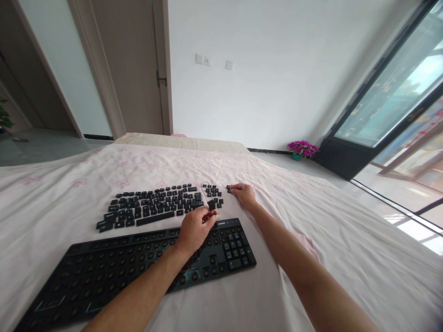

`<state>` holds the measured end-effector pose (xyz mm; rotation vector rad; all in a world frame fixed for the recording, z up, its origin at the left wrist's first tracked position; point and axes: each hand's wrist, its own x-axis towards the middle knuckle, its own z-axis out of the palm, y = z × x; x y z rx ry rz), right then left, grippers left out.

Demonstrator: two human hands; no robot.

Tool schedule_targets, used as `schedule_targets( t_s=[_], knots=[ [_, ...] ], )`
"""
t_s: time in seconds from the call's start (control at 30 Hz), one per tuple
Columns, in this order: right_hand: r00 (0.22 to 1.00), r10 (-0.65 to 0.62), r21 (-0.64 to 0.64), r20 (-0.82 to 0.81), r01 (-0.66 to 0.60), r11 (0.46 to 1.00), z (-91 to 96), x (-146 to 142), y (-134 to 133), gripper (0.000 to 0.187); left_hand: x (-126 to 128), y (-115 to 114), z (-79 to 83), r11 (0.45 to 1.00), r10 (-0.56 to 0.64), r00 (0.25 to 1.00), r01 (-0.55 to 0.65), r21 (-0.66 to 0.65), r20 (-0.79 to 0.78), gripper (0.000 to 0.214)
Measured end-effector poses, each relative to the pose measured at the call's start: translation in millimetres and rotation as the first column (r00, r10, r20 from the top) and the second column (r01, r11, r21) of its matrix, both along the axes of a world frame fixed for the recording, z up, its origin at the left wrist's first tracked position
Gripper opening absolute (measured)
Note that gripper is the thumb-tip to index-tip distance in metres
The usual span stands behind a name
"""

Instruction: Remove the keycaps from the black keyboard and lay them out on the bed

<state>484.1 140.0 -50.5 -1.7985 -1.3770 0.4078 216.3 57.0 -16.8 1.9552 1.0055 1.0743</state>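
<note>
A black keyboard base with most keycaps removed lies on a bed near me; only its number pad at the right end still carries keys. Beyond it, several loose black keycaps are laid out in rows, with a smaller group to their right. My left hand hovers over the keyboard's top edge, fingers pinched on a red-handled keycap puller with a wire loop. My right hand reaches further out, fingertips closed on a single black keycap at the right of the small group.
The bed is covered by a pale pink flowered sheet. A wooden door and white wall stand behind. A pot of magenta flowers sits on the floor by a large glass sliding door at the right.
</note>
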Motion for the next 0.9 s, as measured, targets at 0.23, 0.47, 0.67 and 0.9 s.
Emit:
schedule_targets(
  t_s=[0.23,0.47,0.67,0.9],
  knots=[
    [0.986,0.068,0.105,-0.153,-0.052,0.993,28.5,-17,-27,0.033,0,-3,0.6,0.993,-0.002,0.999,0.007,0.116,-0.042,0.016],
    [0.858,0.413,0.165,-0.305,-0.380,0.910,83.9,-52,-87,0.036,-1,-12,7.0,0.974,0.008,0.994,0.017,0.228,-0.110,0.022],
    [0.744,0.645,0.178,-0.173,-0.621,0.763,100.1,-88,-128,0.027,-3,-14,6.4,0.966,-0.157,0.982,0.174,0.191,-0.104,0.018],
    [0.843,0.526,0.182,-0.110,-0.504,0.844,91.4,-76,-148,0.031,-4,-11,5.5,0.954,-0.280,0.951,0.291,0.069,-0.130,0.024]
  ],
)
